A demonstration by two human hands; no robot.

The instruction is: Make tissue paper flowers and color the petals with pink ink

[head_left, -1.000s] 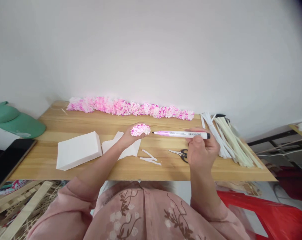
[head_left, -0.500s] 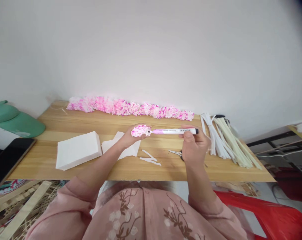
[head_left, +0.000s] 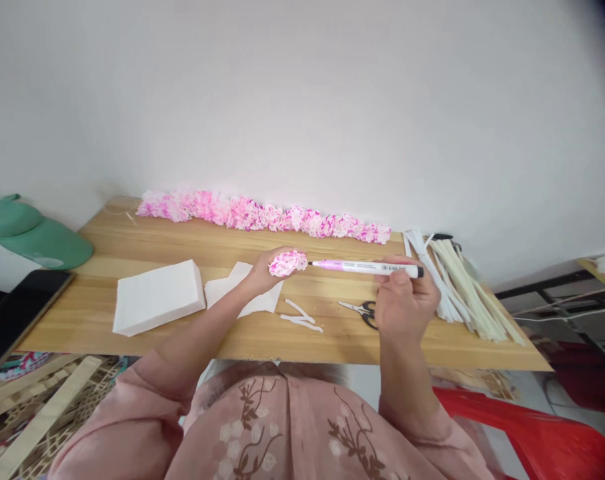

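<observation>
My left hand (head_left: 262, 272) is closed around a small ruffled paper flower (head_left: 287, 263), white with pink-purple edges, whose top faces me. In my right hand (head_left: 407, 300) is a marker pen (head_left: 367, 267) with a white barrel and a purple band. It lies level, its dark tip just off the flower's right edge. Under the pen, scissors (head_left: 359, 309) with black handles lie on the wooden table (head_left: 332, 347). White paper sheets (head_left: 237, 287) lie beneath my left wrist, and several thin paper strips (head_left: 302, 315) are between my hands.
A row of pink-white paper flowers (head_left: 262, 215) runs along the wall. To the left are a stack of white paper (head_left: 158, 297), a phone (head_left: 27, 313) and a green container (head_left: 37, 233). Bundles of white and cream strips (head_left: 467, 293) lie at the right. A red chair (head_left: 547, 427) stands below.
The marker and my right hand have shifted right, so its tip has come away from the flower. The flower in my left hand has moved slightly right. More of the scissors shows.
</observation>
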